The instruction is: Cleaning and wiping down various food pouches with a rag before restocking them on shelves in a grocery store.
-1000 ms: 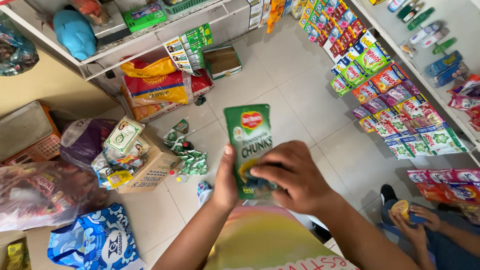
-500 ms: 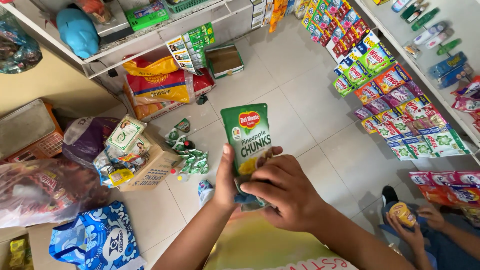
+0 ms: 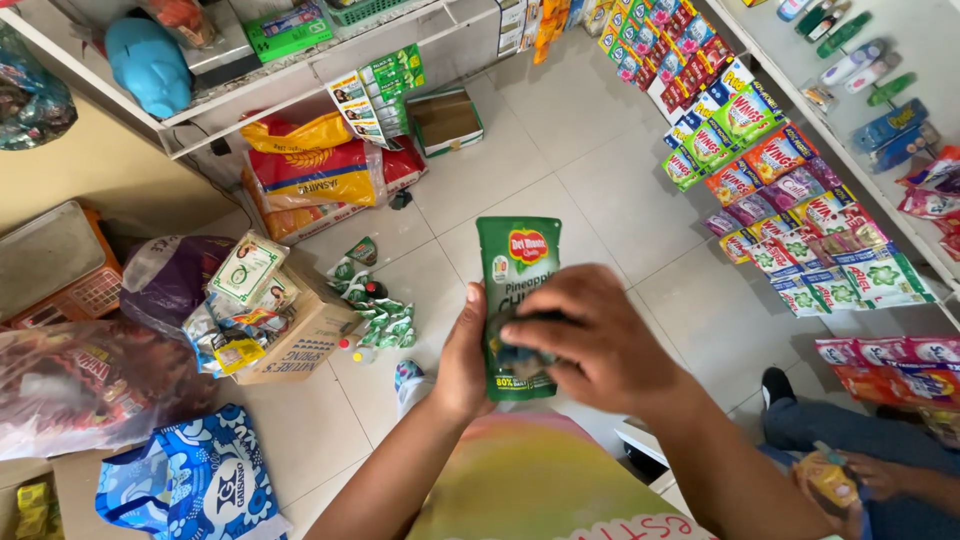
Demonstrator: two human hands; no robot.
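Far to the left of my hands sat a cardboard box (image 3: 300, 345) of packets. My left hand (image 3: 462, 355) gripped a green stand-up pouch (image 3: 517, 270) by its left edge, upright over the tiled floor (image 3: 590, 180). My right hand (image 3: 590, 340) closed over its front. Further right hung sachet strips (image 3: 790, 200).

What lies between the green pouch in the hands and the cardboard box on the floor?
In the head view, bare pale floor tiles and loose small green sachets lie between the green pouch and cardboard box.

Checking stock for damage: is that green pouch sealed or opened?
Looks sealed: the green pouch has a flat, intact top edge; its lower part is hidden behind the right hand.
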